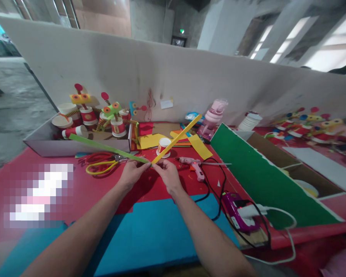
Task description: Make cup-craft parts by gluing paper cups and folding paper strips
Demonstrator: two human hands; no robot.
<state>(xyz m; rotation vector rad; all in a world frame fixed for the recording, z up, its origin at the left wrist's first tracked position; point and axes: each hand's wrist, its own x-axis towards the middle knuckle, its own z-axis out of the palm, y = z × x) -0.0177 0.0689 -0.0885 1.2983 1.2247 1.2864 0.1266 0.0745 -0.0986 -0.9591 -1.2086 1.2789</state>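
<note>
Between its fingertips my left hand pinches the near end of a green paper strip, which slants up to the left. My right hand is closed on the near end of a yellow paper strip, which rises to the right. The two strip ends meet at my fingertips in a V; whether they are stuck together I cannot tell. Just behind the yellow strip stands a white and red paper cup. A pink glue gun lies right of my right hand, and yellow-handled scissors lie left of my left hand.
A white box at the back left holds several paper-cup figures. Yellow paper sheets lie behind the cup. A green-sided divided box stands on the right. Near it, a purple power strip trails cables. Blue sheet covers the front.
</note>
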